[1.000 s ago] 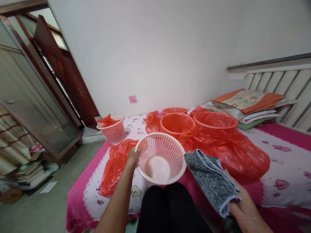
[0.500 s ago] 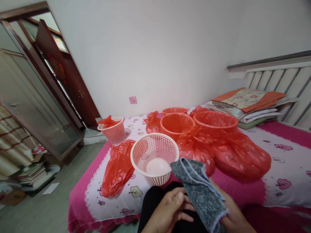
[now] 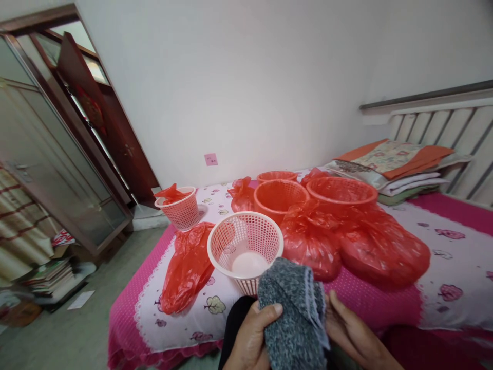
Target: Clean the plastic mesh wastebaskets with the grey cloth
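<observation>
**Your left hand (image 3: 249, 333) and right hand (image 3: 352, 331) meet at a speckled dark-grey fabric cloth (image 3: 295, 313)**

Your left hand grips the cloth at its left side, thumb laid across the front. Your right hand is at its right edge, thumb raised; its fingertips are partly hidden, so you cannot tell whether they pinch the fabric. The cloth lies between your hands, low in front of you, its top overlapping the near right rim of a round, pale-pink plastic lattice basket (image 3: 265, 235) in view; contact there is unclear.

The cloth is folded in layers, with a textured, mottled face and pale lilac stitched edging stacked along its right side. Its lower part runs out of view.
</observation>
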The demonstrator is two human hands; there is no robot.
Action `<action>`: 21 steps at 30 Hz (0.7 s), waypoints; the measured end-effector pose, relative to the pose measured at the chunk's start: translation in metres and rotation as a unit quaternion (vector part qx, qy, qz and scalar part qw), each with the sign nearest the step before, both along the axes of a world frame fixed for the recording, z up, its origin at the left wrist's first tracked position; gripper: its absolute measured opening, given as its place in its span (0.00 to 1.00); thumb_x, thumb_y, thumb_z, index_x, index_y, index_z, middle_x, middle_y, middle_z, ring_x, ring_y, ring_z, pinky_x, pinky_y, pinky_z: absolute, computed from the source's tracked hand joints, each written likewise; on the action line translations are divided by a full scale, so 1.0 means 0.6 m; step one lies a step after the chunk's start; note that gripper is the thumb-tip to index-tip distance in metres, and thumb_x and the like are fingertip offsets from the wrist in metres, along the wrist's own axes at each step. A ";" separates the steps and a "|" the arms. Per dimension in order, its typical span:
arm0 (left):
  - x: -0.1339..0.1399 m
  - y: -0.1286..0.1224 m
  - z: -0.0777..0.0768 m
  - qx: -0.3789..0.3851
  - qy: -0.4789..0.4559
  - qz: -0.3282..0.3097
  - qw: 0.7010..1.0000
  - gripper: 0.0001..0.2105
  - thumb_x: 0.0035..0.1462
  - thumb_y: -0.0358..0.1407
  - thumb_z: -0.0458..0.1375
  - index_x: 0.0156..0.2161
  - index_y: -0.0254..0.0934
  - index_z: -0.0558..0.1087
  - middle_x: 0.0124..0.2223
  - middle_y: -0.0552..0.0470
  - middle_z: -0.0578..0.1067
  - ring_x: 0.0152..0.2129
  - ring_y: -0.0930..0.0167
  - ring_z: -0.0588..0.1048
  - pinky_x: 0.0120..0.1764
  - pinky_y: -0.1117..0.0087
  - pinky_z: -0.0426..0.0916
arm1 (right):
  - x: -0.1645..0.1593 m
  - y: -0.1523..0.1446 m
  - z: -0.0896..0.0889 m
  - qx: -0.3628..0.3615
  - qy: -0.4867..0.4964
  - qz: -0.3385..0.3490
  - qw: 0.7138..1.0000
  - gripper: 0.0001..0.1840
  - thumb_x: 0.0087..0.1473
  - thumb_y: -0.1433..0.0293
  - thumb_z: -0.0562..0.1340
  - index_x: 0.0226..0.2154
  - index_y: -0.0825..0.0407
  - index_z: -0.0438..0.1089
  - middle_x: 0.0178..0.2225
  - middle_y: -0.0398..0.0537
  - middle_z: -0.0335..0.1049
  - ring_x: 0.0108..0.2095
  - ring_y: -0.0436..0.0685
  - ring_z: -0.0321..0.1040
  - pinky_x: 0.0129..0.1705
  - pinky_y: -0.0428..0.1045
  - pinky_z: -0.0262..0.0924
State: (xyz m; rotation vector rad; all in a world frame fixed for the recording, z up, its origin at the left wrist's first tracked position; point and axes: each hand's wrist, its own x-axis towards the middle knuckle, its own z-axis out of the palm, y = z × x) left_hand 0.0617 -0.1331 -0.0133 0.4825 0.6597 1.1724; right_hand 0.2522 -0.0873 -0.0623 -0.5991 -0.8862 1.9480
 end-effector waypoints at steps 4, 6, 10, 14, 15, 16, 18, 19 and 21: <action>-0.008 -0.004 0.026 0.042 0.060 0.007 0.997 0.29 0.42 0.32 0.72 0.53 0.34 0.75 0.48 0.40 0.82 0.43 0.60 0.80 0.49 0.63 0.71 | -0.008 0.009 -0.006 -0.014 0.021 -0.032 0.999 0.38 0.50 0.36 0.60 0.44 0.49 0.80 0.51 0.60 0.78 0.61 0.73 0.65 0.65 0.68 0.53; -0.011 -0.004 0.030 0.046 0.098 0.006 0.994 0.34 0.41 0.31 0.73 0.56 0.35 0.73 0.49 0.42 0.81 0.42 0.61 0.80 0.46 0.65 0.72 | -0.011 0.014 -0.009 -0.022 0.033 -0.082 0.996 0.35 0.49 0.38 0.62 0.45 0.48 0.80 0.51 0.59 0.78 0.61 0.72 0.65 0.65 0.68 0.54; -0.018 -0.002 0.026 0.053 0.138 -0.009 0.989 0.35 0.41 0.34 0.73 0.58 0.35 0.71 0.45 0.43 0.82 0.38 0.62 0.81 0.41 0.66 0.73 | -0.011 0.020 -0.007 -0.020 0.036 -0.115 0.993 0.27 0.50 0.51 0.71 0.48 0.47 0.78 0.50 0.55 0.78 0.58 0.69 0.70 0.64 0.65 0.57; -0.027 -0.002 0.025 0.035 0.107 -0.016 0.993 0.32 0.43 0.35 0.73 0.56 0.34 0.73 0.44 0.41 0.83 0.40 0.59 0.81 0.47 0.61 0.73 | -0.009 0.017 0.005 -0.017 0.002 -0.115 0.993 0.24 0.51 0.61 0.72 0.51 0.47 0.76 0.48 0.54 0.79 0.53 0.66 0.74 0.60 0.63 0.62; -0.029 -0.002 0.026 0.038 0.093 -0.028 0.995 0.31 0.44 0.36 0.72 0.55 0.33 0.74 0.44 0.41 0.82 0.41 0.58 0.81 0.49 0.59 0.72 | -0.008 0.015 0.007 -0.015 -0.001 -0.121 0.992 0.23 0.52 0.61 0.72 0.50 0.48 0.76 0.48 0.54 0.80 0.52 0.66 0.74 0.60 0.62 0.63; -0.032 -0.002 0.027 0.049 0.078 -0.042 0.995 0.31 0.45 0.36 0.72 0.55 0.33 0.74 0.45 0.40 0.82 0.43 0.57 0.81 0.51 0.58 0.71 | -0.008 0.013 0.010 -0.012 -0.003 -0.126 0.992 0.22 0.52 0.60 0.72 0.49 0.48 0.77 0.48 0.54 0.80 0.52 0.66 0.74 0.59 0.62 0.64; -0.036 0.000 0.028 0.083 0.053 -0.067 0.993 0.33 0.44 0.36 0.73 0.57 0.34 0.73 0.48 0.39 0.81 0.47 0.56 0.79 0.54 0.57 0.69 | -0.008 0.007 0.016 -0.003 -0.011 -0.121 0.993 0.21 0.53 0.59 0.71 0.48 0.48 0.77 0.48 0.54 0.80 0.52 0.66 0.75 0.58 0.62 0.65; -0.037 0.002 0.027 0.096 0.045 -0.073 0.992 0.34 0.44 0.36 0.73 0.58 0.35 0.73 0.49 0.39 0.81 0.48 0.56 0.79 0.55 0.57 0.68 | -0.009 0.004 0.020 0.003 -0.018 -0.110 0.994 0.21 0.54 0.59 0.71 0.48 0.48 0.77 0.47 0.54 0.80 0.52 0.67 0.75 0.58 0.62 0.65; -0.037 0.005 0.025 0.098 0.048 -0.062 0.992 0.33 0.44 0.35 0.73 0.57 0.36 0.73 0.48 0.40 0.81 0.48 0.57 0.79 0.55 0.57 0.68 | -0.012 -0.002 0.028 0.022 -0.043 -0.078 0.996 0.22 0.54 0.58 0.70 0.49 0.50 0.77 0.48 0.56 0.79 0.52 0.68 0.74 0.58 0.63 0.64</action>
